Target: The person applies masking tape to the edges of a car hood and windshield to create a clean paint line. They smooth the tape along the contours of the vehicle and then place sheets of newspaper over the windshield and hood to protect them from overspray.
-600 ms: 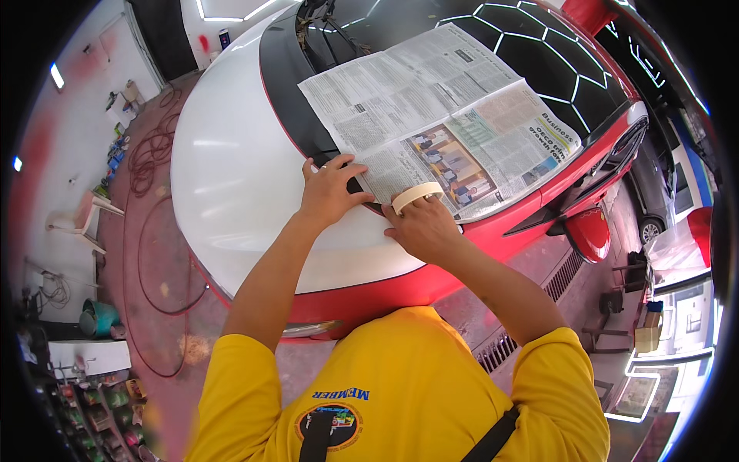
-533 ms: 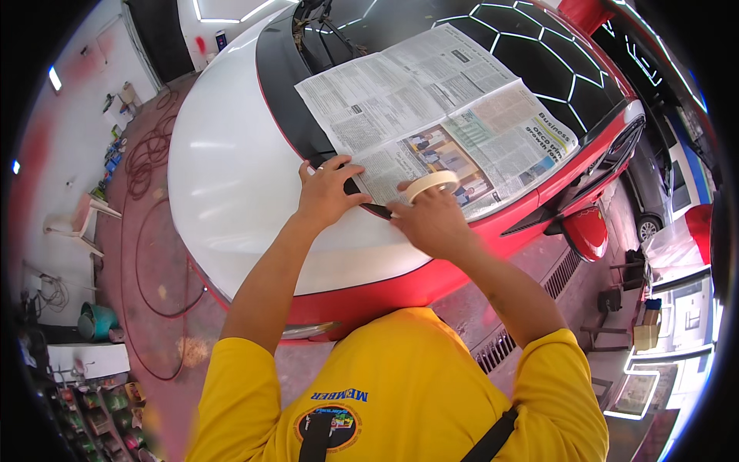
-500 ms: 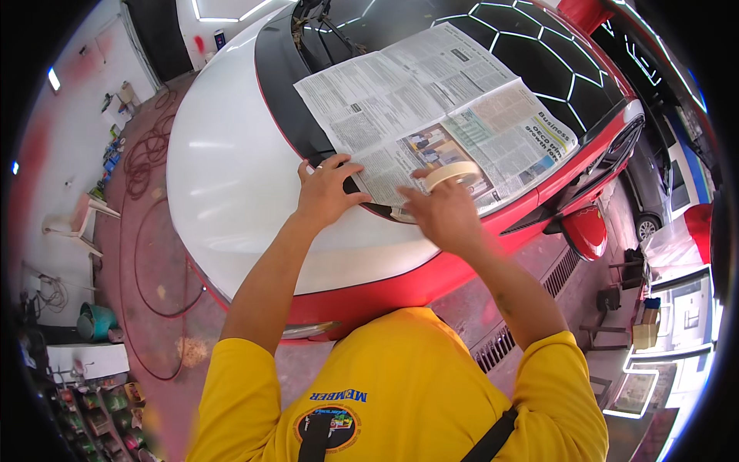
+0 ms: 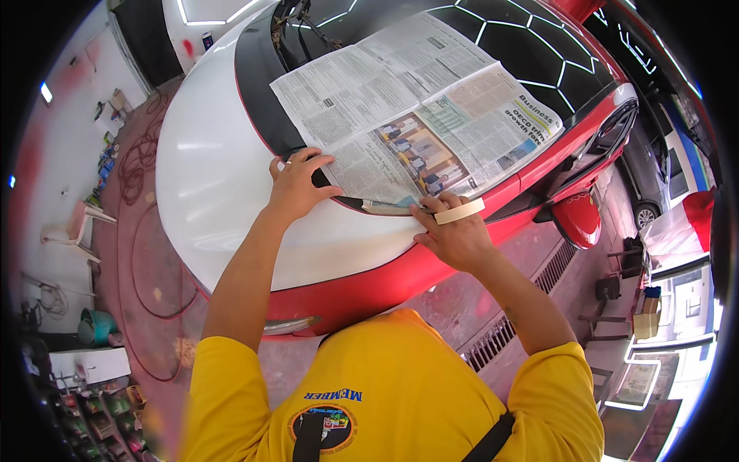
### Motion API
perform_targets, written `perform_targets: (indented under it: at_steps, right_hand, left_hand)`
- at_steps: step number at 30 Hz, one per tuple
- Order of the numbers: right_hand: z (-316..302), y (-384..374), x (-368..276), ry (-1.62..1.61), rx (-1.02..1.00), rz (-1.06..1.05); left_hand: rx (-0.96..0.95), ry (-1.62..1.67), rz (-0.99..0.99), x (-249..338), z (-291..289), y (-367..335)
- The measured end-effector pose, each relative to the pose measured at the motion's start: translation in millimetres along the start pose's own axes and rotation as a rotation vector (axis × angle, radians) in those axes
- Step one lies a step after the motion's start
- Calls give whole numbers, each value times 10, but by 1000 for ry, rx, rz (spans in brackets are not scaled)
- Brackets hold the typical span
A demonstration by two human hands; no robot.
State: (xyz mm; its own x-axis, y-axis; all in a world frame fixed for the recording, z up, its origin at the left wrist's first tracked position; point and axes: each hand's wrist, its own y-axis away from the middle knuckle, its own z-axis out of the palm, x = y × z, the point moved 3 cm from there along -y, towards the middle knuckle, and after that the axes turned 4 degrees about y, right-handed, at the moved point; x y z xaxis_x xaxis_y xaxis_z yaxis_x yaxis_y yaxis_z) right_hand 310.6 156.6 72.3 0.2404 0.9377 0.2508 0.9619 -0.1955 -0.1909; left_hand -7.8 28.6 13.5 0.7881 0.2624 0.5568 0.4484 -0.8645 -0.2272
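An open sheet of newspaper [image 4: 362,96] lies over the dark windshield of a red car with a white hood [image 4: 208,169]. My left hand [image 4: 296,189] rests at the paper's near-left corner, its fingers and thumb spread across the paper's edge and the black strip below the glass. A cream roll of masking tape [image 4: 460,212] sits around the fingers of my right hand [image 4: 458,239], seen nearly edge-on. The fingertips of that hand touch the paper's near edge, beside the red fender. Between my hands the paper's edge looks folded over.
A red side mirror [image 4: 577,219] juts out at the right, above a floor grate [image 4: 493,343]. Red hoses [image 4: 146,162] lie coiled on the floor at the left, near a plastic chair [image 4: 77,231]. A dark car [image 4: 650,177] stands farther right.
My right hand has come down onto the paper's near edge, and the tape roll has turned from tilted to nearly edge-on. My left hand stays at the corner. The whole view has shifted slightly.
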Motion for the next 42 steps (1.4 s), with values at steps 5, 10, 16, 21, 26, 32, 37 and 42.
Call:
perform_targets:
  at_steps: [5,10,16,21,26,32,37,42]
  right_hand:
    - [17,203,239,25,-9,96]
    - [-11,198,227,-26,97,86]
    - [-24,226,286,-65,188,141]
    - [-332,962,540,-284,579,444]
    - [198,2072,68,-814,370,930]
    - [686,2301,-901,-1010,56,1150]
    - [505,1852,-1389,-790,323,1141]
    - [338,1397,-1794,-728,500,1297]
  left_hand:
    - [-23,-45,-52,99,-17,-23]
    - [-82,-113,-99,185,-58,-37]
    - [-154,-177,-138,336,-84,-113]
    - [-151,-182,-132,267,-63,-90]
    - [-117,-210,-5,316,-77,-140]
    - [-161,-165,232,210,-129,-216]
    - [-182,-184,339,15,-64,-292]
    - [-104,-205,303,-94,61,-175]
